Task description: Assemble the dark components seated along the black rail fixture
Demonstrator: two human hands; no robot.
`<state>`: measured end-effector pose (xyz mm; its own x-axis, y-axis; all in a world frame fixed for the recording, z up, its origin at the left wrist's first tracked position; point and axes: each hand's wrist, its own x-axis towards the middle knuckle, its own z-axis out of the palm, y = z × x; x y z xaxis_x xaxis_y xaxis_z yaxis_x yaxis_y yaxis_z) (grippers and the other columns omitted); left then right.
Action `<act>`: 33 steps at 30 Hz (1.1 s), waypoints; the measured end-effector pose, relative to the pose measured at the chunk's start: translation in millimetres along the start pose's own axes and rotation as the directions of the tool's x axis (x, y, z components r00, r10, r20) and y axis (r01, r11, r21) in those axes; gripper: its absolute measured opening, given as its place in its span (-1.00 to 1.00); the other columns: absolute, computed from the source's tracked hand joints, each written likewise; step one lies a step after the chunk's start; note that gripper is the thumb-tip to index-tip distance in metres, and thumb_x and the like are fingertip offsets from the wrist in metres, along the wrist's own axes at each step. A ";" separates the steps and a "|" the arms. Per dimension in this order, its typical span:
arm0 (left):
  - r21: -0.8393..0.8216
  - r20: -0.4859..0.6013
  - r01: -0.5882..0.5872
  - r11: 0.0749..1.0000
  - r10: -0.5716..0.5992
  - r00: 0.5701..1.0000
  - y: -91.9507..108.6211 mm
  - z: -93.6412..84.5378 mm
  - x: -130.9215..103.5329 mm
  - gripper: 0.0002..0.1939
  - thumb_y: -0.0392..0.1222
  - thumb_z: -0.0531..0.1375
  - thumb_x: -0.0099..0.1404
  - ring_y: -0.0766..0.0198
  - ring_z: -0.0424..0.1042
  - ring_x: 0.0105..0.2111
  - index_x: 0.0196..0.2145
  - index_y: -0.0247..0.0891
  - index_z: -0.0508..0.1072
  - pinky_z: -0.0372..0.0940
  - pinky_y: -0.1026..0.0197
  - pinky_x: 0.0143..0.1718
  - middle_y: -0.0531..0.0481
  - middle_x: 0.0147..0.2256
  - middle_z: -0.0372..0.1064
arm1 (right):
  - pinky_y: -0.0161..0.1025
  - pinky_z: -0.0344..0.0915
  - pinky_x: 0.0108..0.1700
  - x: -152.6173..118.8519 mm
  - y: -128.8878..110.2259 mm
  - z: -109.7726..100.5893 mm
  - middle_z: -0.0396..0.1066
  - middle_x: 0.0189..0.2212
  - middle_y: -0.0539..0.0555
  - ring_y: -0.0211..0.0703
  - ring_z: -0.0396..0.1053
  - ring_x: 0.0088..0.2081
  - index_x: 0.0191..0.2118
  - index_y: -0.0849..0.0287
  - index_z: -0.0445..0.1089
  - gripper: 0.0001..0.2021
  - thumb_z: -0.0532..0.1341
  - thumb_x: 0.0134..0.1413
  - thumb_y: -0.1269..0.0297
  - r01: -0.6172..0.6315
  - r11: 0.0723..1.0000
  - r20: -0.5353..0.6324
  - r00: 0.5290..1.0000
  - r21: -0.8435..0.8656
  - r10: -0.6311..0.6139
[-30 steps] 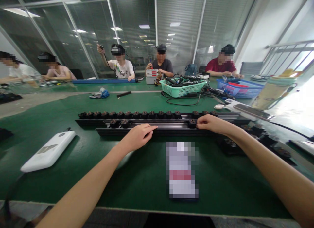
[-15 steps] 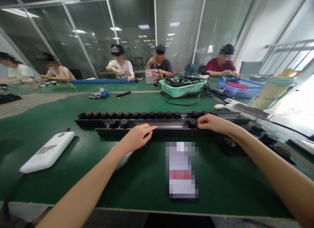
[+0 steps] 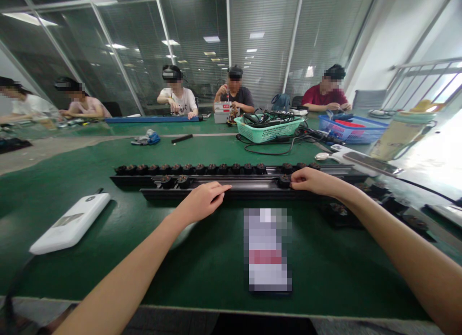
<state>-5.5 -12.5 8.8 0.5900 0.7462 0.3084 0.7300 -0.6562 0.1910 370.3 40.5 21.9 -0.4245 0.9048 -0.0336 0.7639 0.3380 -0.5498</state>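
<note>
A long black metal rail (image 3: pixel 238 194) with a channel along its top lies crosswise before me. Two round black socket modules (image 3: pixel 183 181) sit in its left part. Another round black socket module (image 3: pixel 284 181) is farther right in the channel, and my right hand (image 3: pixel 306 179) pinches its right side with fingertips. My left hand (image 3: pixel 206 200) rests at the rail's front edge, index finger stretched along it and the other fingers loosely bent, holding nothing. Just behind lies a second black rail (image 3: pixel 122 180) bearing a row of several similar modules.
More black modules (image 3: pixel 339 210) lie right, partly behind my right forearm. A phone (image 3: pixel 267 251) is in front, a white power bank (image 3: pixel 70 223) at left. Beyond the rails stand a green basket (image 3: pixel 269 131) of cables and a blue basket (image 3: pixel 353 130). Several people sit across the table.
My hands and the rails stay practically where they were. At the far right, the person in red has shifted their head and hands slightly.
</note>
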 end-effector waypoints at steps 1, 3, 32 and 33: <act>-0.001 0.001 -0.001 1.000 0.001 1.000 -0.1 0.0 0.1 -0.57 -0.20 0.01 0.48 0.16 0.50 -0.06 0.20 -0.22 0.46 0.36 0.08 0.05 -0.13 -0.06 0.52 | -0.23 0.05 -0.38 -0.1 0.1 -0.2 0.18 -0.62 -0.05 -0.22 0.13 -0.47 -0.62 0.13 0.24 -0.69 0.21 -0.15 0.01 0.001 1.000 0.002 1.000 -0.005 -0.001; -0.001 0.007 0.001 1.000 -0.001 1.000 0.0 -0.2 0.2 -0.57 -0.20 0.01 0.49 0.15 0.50 -0.05 0.20 -0.23 0.46 0.35 0.08 0.06 -0.13 -0.05 0.51 | -0.21 0.04 -0.38 -0.4 0.5 -0.7 0.17 -0.62 -0.05 -0.22 0.13 -0.47 -0.62 0.13 0.23 -0.70 0.20 -0.14 0.02 0.002 1.000 0.004 1.000 -0.017 -0.002; -0.009 0.032 0.025 1.000 -0.025 0.999 2.0 -1.6 0.1 -0.56 -0.22 0.00 0.49 0.13 0.48 -0.03 0.22 -0.29 0.44 0.33 0.06 0.07 -0.15 -0.03 0.51 | -0.19 0.03 -0.35 -2.0 0.3 -2.5 0.18 -0.60 -0.04 -0.18 0.16 -0.46 -0.60 0.12 0.22 -0.69 0.19 -0.13 -0.01 -0.009 1.000 0.029 1.000 -0.014 0.009; -0.008 0.034 0.026 1.000 -0.026 0.999 2.0 -1.8 0.0 -0.56 -0.22 0.00 0.49 0.13 0.48 -0.04 0.22 -0.29 0.44 0.33 0.06 0.07 -0.15 -0.03 0.51 | -0.19 0.03 -0.35 -2.1 0.3 -2.7 0.18 -0.60 -0.04 -0.18 0.16 -0.46 -0.60 0.12 0.21 -0.69 0.19 -0.13 -0.01 -0.011 1.000 0.028 1.000 -0.015 0.011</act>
<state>-4.7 -14.0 10.9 0.5823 0.7664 0.2713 0.7424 -0.6373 0.2066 372.7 39.4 24.0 -0.4291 0.9010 -0.0629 0.7757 0.3319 -0.5368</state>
